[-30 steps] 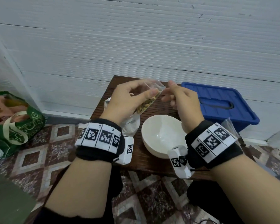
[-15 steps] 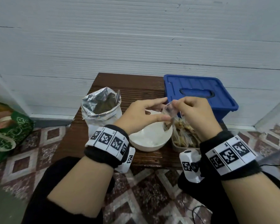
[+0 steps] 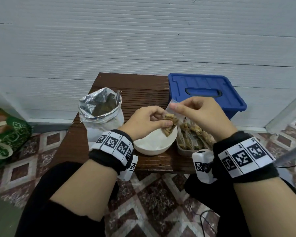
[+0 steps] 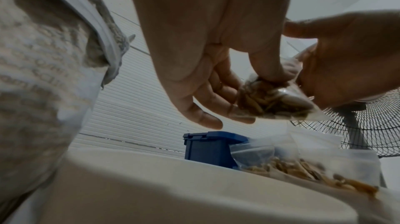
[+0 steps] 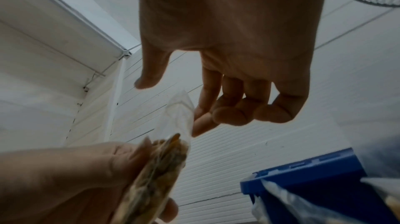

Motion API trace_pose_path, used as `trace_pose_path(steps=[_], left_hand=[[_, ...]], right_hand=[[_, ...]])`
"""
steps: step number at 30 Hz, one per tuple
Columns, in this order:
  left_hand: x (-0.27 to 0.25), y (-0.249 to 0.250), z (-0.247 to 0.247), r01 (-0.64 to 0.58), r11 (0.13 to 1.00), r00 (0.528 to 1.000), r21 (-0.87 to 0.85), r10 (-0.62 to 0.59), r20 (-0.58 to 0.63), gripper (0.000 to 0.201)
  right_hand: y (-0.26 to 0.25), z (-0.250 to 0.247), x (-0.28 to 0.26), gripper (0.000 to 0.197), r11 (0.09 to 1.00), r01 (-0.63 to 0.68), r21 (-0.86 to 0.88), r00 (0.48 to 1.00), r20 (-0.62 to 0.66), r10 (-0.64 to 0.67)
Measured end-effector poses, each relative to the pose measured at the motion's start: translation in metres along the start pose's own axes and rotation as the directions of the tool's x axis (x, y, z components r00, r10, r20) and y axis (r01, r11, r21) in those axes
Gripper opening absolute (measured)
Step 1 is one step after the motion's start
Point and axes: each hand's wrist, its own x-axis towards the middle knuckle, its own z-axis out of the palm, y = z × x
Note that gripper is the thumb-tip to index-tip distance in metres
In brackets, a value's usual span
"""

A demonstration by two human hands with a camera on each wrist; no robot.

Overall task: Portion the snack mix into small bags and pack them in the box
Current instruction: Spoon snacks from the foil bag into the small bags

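Note:
A small clear bag [image 3: 169, 127] of snack mix hangs over the right rim of the white bowl [image 3: 154, 144]. My left hand [image 3: 164, 119] pinches its filled lower part, and the left wrist view shows the fingers pressing into the bag [image 4: 270, 103]. My right hand [image 3: 176, 108] is at the bag's empty top. In the right wrist view its index fingertip [image 5: 197, 130] touches the film, while the thumb stands apart from it. A clear tub [image 3: 183, 148] holding several filled bags sits right of the bowl. Behind it stands a blue box [image 3: 205, 93] with its lid on.
An open foil snack bag [image 3: 101, 108] stands at the left of the small dark wooden table [image 3: 132, 89], close to a white panel wall. A green bag [image 3: 7, 134] lies on the tiled floor to the left. A standing fan [image 4: 357, 125] is at the right.
Both hands have carried the small bag down and to the right, from above the foil bag's side to the bowl's right rim. The head view has swung right, showing the tub.

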Motion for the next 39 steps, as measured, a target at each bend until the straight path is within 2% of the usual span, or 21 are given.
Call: trace_pose_path(steps=[3, 5, 11, 16, 22, 25, 29, 35, 39], left_hand=[[0.001, 0.001, 0.006, 0.011, 0.999, 0.999, -0.049, -0.013, -0.031, 0.019], [0.002, 0.003, 0.01, 0.014, 0.998, 0.999, -0.068, -0.016, -0.037, 0.022], [0.005, 0.002, 0.016, 0.06, 0.998, 0.998, 0.004, -0.059, -0.034, 0.041], [0.004, 0.0, 0.019, 0.086, 0.995, 0.996, 0.051, -0.085, -0.015, 0.033], [0.004, -0.004, 0.02, 0.094, 0.991, 0.996, 0.093, -0.095, 0.005, 0.022], [0.005, -0.006, 0.022, 0.09, 0.99, 0.996, 0.106, -0.092, 0.011, 0.021], [0.006, -0.006, 0.023, 0.089, 0.989, 0.996, 0.119, -0.091, 0.017, 0.022], [0.008, -0.006, 0.025, 0.088, 0.986, 0.996, 0.14, -0.09, 0.005, 0.027], [0.007, -0.005, 0.027, 0.093, 0.984, 0.995, 0.152, -0.095, 0.008, 0.03]], right_hand=[[0.002, -0.001, 0.002, 0.019, 0.984, 0.034, -0.176, 0.999, -0.015, -0.038], [0.004, -0.004, 0.004, 0.014, 0.975, 0.036, -0.219, 0.998, -0.046, -0.047], [0.011, -0.036, 0.0, 0.02, 0.996, -0.014, -0.087, 0.991, -0.135, 0.002], [0.019, -0.057, -0.005, 0.023, 0.992, -0.079, -0.097, 0.977, -0.205, 0.058], [0.023, -0.049, -0.007, 0.028, 0.974, -0.12, -0.192, 0.986, -0.138, 0.094], [0.023, -0.053, -0.007, 0.027, 0.986, -0.122, -0.113, 0.979, -0.179, 0.101], [0.019, -0.068, -0.011, 0.024, 0.994, -0.108, -0.027, 0.963, -0.253, 0.098], [0.023, -0.087, -0.017, 0.026, 0.984, -0.147, -0.1, 0.923, -0.371, 0.1], [0.031, -0.087, -0.019, 0.018, 0.965, -0.197, -0.174, 0.871, -0.482, 0.091]])
